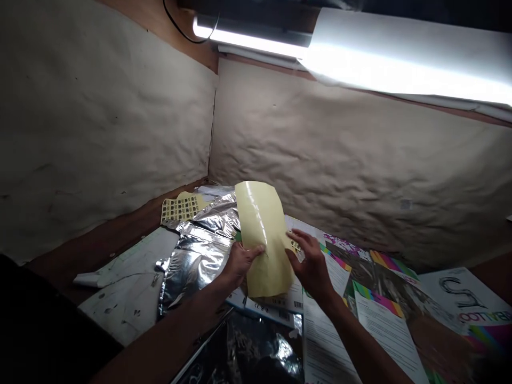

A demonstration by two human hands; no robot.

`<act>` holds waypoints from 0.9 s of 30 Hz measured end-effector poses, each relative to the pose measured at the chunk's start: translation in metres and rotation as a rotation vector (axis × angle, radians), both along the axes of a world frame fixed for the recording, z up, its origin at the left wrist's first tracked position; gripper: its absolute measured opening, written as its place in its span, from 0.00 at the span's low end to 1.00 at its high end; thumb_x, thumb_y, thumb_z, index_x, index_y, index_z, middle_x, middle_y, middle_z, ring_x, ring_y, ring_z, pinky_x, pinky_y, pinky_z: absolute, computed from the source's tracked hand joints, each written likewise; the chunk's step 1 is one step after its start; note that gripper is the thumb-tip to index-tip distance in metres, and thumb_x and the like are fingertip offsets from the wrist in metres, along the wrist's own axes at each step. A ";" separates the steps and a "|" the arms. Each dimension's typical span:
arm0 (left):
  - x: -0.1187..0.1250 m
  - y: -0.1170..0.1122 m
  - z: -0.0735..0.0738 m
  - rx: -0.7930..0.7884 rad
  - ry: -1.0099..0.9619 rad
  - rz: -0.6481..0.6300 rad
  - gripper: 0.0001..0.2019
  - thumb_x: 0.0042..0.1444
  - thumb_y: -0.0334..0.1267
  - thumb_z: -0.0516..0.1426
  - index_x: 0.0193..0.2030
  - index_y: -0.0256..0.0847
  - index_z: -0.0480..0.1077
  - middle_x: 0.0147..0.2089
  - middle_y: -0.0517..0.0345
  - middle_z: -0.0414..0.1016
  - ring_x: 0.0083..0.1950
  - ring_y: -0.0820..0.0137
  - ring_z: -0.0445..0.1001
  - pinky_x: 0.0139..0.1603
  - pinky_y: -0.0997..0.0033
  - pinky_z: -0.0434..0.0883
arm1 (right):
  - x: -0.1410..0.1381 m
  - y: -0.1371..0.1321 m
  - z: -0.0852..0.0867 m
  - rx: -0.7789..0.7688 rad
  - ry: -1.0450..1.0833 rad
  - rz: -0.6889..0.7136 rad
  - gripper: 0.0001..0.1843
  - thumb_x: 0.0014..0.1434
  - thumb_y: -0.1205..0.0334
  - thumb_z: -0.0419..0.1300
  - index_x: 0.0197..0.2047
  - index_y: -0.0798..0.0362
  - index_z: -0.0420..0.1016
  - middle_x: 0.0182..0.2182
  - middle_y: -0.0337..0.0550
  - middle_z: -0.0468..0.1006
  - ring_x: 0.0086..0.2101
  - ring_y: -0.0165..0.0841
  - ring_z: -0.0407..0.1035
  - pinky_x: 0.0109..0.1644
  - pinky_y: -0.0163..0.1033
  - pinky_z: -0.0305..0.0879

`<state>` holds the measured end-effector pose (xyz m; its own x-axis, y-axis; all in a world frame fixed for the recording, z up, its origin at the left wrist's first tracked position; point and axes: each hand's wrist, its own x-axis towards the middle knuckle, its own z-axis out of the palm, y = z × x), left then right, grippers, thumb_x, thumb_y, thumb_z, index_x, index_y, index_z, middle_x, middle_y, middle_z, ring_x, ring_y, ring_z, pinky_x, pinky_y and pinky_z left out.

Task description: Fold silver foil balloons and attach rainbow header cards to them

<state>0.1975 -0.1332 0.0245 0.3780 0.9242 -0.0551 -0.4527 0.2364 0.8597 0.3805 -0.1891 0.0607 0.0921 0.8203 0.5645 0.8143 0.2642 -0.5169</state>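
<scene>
A curved, pale yellow sheet (266,218) stands tilted in front of me, its plain glossy side toward me. My left hand (240,262) grips its left edge, the thumb pressed on the near face and the fingers behind, mostly hidden. At the right edge is my right hand (312,261), thumb and fingers apart, fingertips at or close to the sheet. Small dark printed labels (295,245) show between those fingers. Beneath the sheet lie white printed packets (276,309) with blue edges and barcodes.
Shiny silver foil bags (200,250) lie to the left, with a yellow sheet of printed labels (180,208) behind them. Black glossy packaging (260,346) is nearest me. Colourful printed boxes (384,309) spread to the right. Paper-covered walls (340,160) enclose the table; a tube light (256,45) hangs above.
</scene>
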 end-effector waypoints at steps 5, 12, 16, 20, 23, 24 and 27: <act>-0.001 0.000 -0.003 0.015 0.019 -0.001 0.21 0.42 0.45 0.71 0.39 0.30 0.78 0.33 0.48 0.82 0.32 0.61 0.79 0.36 0.65 0.75 | -0.040 -0.001 0.003 -0.082 0.044 0.173 0.11 0.62 0.64 0.58 0.42 0.46 0.82 0.41 0.44 0.82 0.42 0.40 0.76 0.49 0.45 0.72; -0.002 0.000 0.002 0.009 0.014 -0.004 0.20 0.44 0.45 0.70 0.38 0.31 0.78 0.32 0.48 0.81 0.30 0.63 0.78 0.33 0.67 0.75 | -0.039 0.000 0.005 -0.105 0.113 0.166 0.12 0.61 0.64 0.58 0.44 0.48 0.82 0.42 0.45 0.82 0.42 0.38 0.76 0.47 0.43 0.73; -0.003 0.000 0.003 0.015 0.012 -0.024 0.19 0.43 0.44 0.70 0.38 0.31 0.78 0.33 0.48 0.81 0.31 0.62 0.79 0.34 0.67 0.75 | -0.037 0.000 0.005 -0.137 0.155 0.156 0.12 0.61 0.64 0.59 0.44 0.49 0.82 0.42 0.45 0.82 0.40 0.38 0.77 0.42 0.41 0.74; -0.003 0.000 0.001 -0.002 0.013 -0.023 0.20 0.41 0.46 0.70 0.36 0.32 0.78 0.31 0.48 0.81 0.29 0.61 0.79 0.33 0.64 0.75 | -0.039 -0.002 0.004 -0.120 0.154 0.183 0.12 0.61 0.65 0.59 0.45 0.49 0.82 0.42 0.45 0.82 0.42 0.39 0.76 0.45 0.42 0.73; -0.002 0.000 -0.001 -0.001 0.019 -0.001 0.20 0.41 0.46 0.71 0.35 0.31 0.78 0.31 0.48 0.81 0.30 0.62 0.78 0.33 0.65 0.75 | -0.041 -0.003 0.003 -0.123 0.168 0.186 0.12 0.62 0.64 0.58 0.45 0.49 0.81 0.42 0.45 0.81 0.42 0.38 0.76 0.44 0.42 0.73; -0.002 0.001 -0.001 0.003 0.023 0.000 0.20 0.41 0.46 0.71 0.36 0.31 0.78 0.31 0.48 0.81 0.30 0.62 0.78 0.33 0.65 0.75 | -0.041 -0.003 0.003 -0.131 0.175 0.181 0.12 0.62 0.64 0.58 0.45 0.50 0.81 0.42 0.45 0.81 0.41 0.38 0.76 0.43 0.42 0.73; -0.001 0.001 0.000 0.028 0.033 -0.001 0.20 0.41 0.45 0.71 0.37 0.30 0.79 0.32 0.47 0.81 0.31 0.61 0.79 0.33 0.66 0.75 | -0.040 -0.002 0.004 -0.150 0.195 0.158 0.11 0.62 0.63 0.59 0.44 0.50 0.81 0.41 0.45 0.82 0.39 0.37 0.76 0.42 0.41 0.73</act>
